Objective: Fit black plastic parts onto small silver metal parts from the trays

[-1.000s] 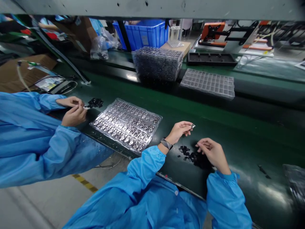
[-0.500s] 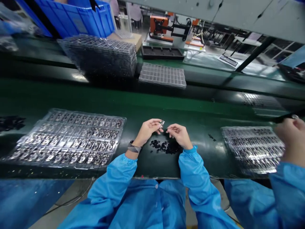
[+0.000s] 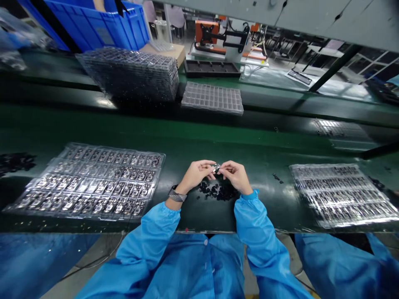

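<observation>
My left hand (image 3: 195,174) and my right hand (image 3: 235,175) meet above the green belt (image 3: 218,141), both pinched on one small shiny metal part (image 3: 216,167). Under them lies a small heap of black pieces (image 3: 218,192). A clear tray filled with several metal parts (image 3: 90,180) lies to my left. Another filled clear tray (image 3: 341,193) lies to my right. A watch sits on my left wrist.
A tall stack of clear trays (image 3: 131,72) and a single clear tray (image 3: 213,98) stand beyond the belt, with a blue crate (image 3: 99,20) and a black tray (image 3: 212,68) behind. Another heap of black pieces (image 3: 14,161) lies far left. Blue sleeves of neighbours show at both lower corners.
The view swung right and settled. My right hand came up from the black heap to join my left on the metal part. The neighbour's hand on the right has left the view.
</observation>
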A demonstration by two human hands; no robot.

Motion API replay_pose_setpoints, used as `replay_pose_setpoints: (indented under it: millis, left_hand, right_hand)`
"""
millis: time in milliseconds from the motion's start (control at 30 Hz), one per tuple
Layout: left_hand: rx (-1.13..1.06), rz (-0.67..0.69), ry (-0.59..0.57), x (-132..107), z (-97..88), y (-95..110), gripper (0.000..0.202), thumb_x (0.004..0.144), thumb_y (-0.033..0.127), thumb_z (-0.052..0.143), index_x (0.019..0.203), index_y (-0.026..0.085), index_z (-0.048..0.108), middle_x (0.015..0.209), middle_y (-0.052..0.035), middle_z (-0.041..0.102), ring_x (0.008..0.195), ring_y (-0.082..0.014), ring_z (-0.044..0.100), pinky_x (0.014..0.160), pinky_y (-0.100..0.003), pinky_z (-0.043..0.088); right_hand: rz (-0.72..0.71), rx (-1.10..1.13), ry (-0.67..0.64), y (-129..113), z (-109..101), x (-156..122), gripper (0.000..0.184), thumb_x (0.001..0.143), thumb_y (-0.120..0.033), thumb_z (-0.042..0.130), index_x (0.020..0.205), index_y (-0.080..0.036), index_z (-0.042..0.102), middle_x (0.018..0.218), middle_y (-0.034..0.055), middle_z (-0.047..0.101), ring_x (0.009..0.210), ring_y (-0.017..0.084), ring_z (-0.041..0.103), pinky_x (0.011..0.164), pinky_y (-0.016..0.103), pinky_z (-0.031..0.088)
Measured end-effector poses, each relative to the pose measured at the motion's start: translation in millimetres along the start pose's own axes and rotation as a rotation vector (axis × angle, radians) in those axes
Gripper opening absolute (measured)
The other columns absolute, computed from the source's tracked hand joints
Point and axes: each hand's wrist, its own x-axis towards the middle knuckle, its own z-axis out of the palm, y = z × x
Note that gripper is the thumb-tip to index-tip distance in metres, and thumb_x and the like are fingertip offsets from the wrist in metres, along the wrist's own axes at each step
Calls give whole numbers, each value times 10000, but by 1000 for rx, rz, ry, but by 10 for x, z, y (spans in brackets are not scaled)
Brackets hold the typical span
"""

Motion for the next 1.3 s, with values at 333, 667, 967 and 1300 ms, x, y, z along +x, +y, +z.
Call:
replay_pose_setpoints:
  millis: [333, 667, 967, 1300]
  left_hand:
    - [156, 5, -11, 0, -17, -49, 357, 829, 356, 789, 1081, 105, 767, 719, -52, 707, 573, -146, 657, 611, -261, 535]
    - [318, 54, -22, -21, 11, -84, 350, 874, 322, 717, 1153, 115, 759, 732, -48, 708, 572, -141, 641, 588, -246, 520]
    - [341, 83, 300, -533, -348, 718, 331, 760, 403, 831, 972, 160, 758, 836, -105, 783, 721, -242, 752, 717, -339, 599]
    - [751, -263, 746, -1166, -1610, 1231, 487, 615, 582, 829, 757, 160, 633, 683, -78, 747, 460, -153, 583, 478, -259, 466]
  right_hand:
    - [33, 5, -31, 48, -29, 4, 345, 765, -477, 830, 921, -204, 686, 750, 31, 732, 630, 171, 658, 579, 290, 536]
    - [61, 49, -4, 88, 59, 20, 434, 795, -561, 787, 992, -210, 625, 633, -33, 662, 501, 128, 568, 506, 255, 456]
    - [14, 5, 252, 175, -27, 80, 418, 888, -598, 650, 984, -191, 632, 783, 59, 738, 611, 161, 628, 571, 274, 481]
    - [-123, -300, 181, 175, 136, 9, 225, 935, -389, 545, 843, -206, 638, 752, 44, 709, 652, 179, 637, 655, 284, 461]
